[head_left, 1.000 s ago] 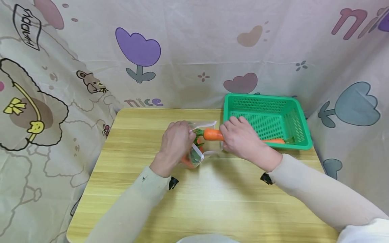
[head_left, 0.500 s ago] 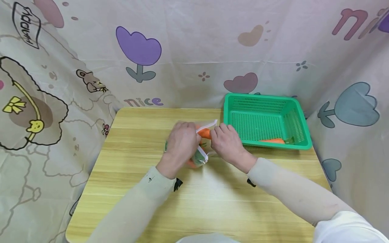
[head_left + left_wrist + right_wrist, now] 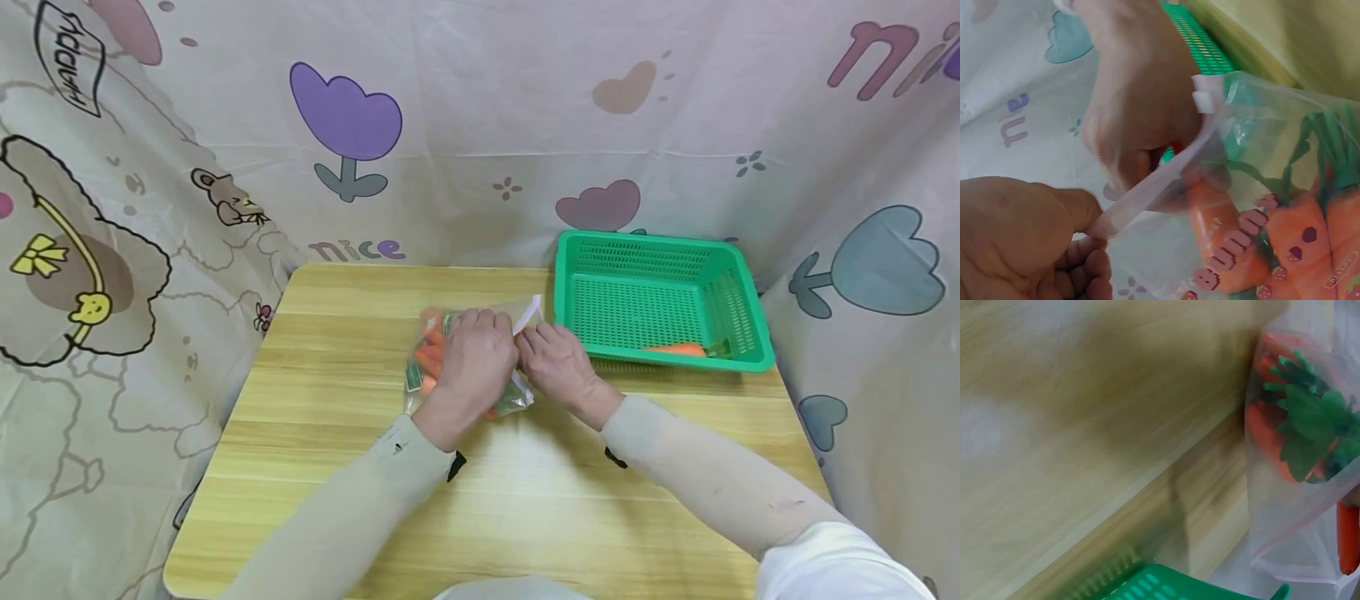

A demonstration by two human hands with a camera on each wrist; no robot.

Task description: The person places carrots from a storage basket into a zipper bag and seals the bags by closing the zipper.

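My left hand (image 3: pixel 476 362) pinches the white zip edge of a clear zip bag (image 3: pixel 1141 201) between thumb and fingers. Several orange carrots (image 3: pixel 430 357) with green tops lie inside the bag, partly hidden behind that hand in the head view. At the bag's mouth, my right hand (image 3: pixel 558 367) holds another carrot (image 3: pixel 1213 231) by its tip end. Most of this carrot is within the bag, its leafy top pointing inward. The tip (image 3: pixel 1348 537) shows at the right edge of the right wrist view. Printed letters mark the bag's front.
A green slotted basket (image 3: pixel 755 304) stands at the back right of the wooden table (image 3: pixel 300 467), with one carrot (image 3: pixel 678 349) visible along its near side. A patterned cloth (image 3: pixel 480 100) hangs behind the table and at both sides.
My right hand has moved left, carrying the carrot top-first into the bag. My left hand has shifted right along with the bag, and more of the bagged carrots now show.
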